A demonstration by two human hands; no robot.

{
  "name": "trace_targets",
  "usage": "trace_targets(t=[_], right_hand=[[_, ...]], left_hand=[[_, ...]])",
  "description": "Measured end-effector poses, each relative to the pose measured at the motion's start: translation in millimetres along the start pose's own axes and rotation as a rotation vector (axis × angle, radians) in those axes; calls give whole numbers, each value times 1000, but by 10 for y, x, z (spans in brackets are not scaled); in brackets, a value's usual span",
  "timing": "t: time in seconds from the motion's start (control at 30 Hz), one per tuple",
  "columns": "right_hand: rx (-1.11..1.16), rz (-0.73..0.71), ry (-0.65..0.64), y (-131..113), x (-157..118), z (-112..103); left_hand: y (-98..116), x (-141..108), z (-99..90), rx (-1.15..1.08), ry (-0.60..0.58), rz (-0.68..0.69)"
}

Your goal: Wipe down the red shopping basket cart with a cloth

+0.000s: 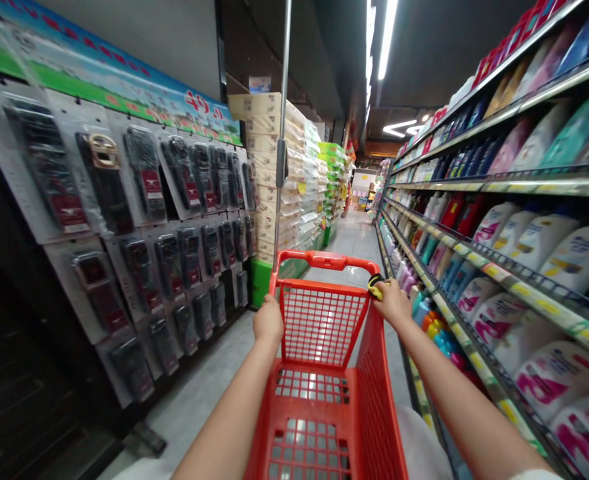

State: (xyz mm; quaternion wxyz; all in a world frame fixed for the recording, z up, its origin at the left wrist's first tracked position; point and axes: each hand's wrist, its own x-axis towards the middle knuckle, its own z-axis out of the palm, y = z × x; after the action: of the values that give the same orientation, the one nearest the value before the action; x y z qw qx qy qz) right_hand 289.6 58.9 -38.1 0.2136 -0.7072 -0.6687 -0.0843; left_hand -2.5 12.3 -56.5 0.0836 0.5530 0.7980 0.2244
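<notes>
On the banner (139, 80) at the left, you can read a red number, "49", with a smaller "9" to the right of it. The other red characters there are blurred, and the far left ones are cut off by the view. Below hang packed belts (107, 180) in rows; many have dark red labels with small white print, too small to read. The white bottles (559, 253) on the right show pink or yellow patterns, but their brand names are not clear to me. Yellow price tags (544, 305) run along the shelf edges, also unreadable.

The red cart (307, 400) is in the middle, in front of you, and its near part is cut off by the lower edge. Your left hand (268, 321) is closed around its left rim; the fingers are mostly hidden. Your right hand (392, 303) is curled closed at the right corner of the cart, by a small yellow and black item (376, 287). I cannot tell what this item is, or if it is fixed to the cart. A thin metal pole (283, 133) stands up at the left side of the cart; its top is out of view.

The floor (362, 233) is grey and shiny tile. Stacked boxes (264, 173) stand at the far left, and bright tube lights (387, 40) hang from the dark ceiling (444, 40).
</notes>
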Motion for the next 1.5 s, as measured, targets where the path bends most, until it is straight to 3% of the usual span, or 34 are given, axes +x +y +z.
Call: trace_targets(t=[0.17,0.27,0.37,0.5,0.6,0.7,0.87,0.93,1.03,1.17,1.27,1.33,1.4,1.5], right_hand=[[-101,-336,60,-375,-138,-76],[-129,-399,3,-653,-156,37],[-87,-427,-65,-1137,-123,162],[13,-524,-109,-2022,-85,254],[49,-580,-148,-2344,-72,250],[47,-570,-182,-2129,-65,195],[-48,-283,-129,-1535,-135,112],[-55,-302,-114,-1489,-186,130],[8,-446,-104,-1511,-187,191],[261,-534,-54,-1322,104,155],[343,-386,125,-983,443,5],[240,-217,211,-769,633,-79],[104,-103,171,-643,768,-99],[-2,-94,12,-695,904,-16]], left_hand=[[-139,27,-91,6,-14,28],[-214,28,-112,24,-24,49],[-289,13,-102,46,-19,48],[-354,-11,-93,60,3,60],[-377,-22,-117,55,-5,47],[-387,-39,-146,48,-1,44],[-370,-90,-163,42,11,22],[-357,-102,-181,46,3,12],[-333,-65,-247,59,-31,-18],[-267,123,-365,79,-43,-101],[-220,285,-399,-2,24,-141],[-217,351,-380,-34,39,-167],[-239,381,-338,-38,46,-171],[-284,400,-267,-49,64,-159]])
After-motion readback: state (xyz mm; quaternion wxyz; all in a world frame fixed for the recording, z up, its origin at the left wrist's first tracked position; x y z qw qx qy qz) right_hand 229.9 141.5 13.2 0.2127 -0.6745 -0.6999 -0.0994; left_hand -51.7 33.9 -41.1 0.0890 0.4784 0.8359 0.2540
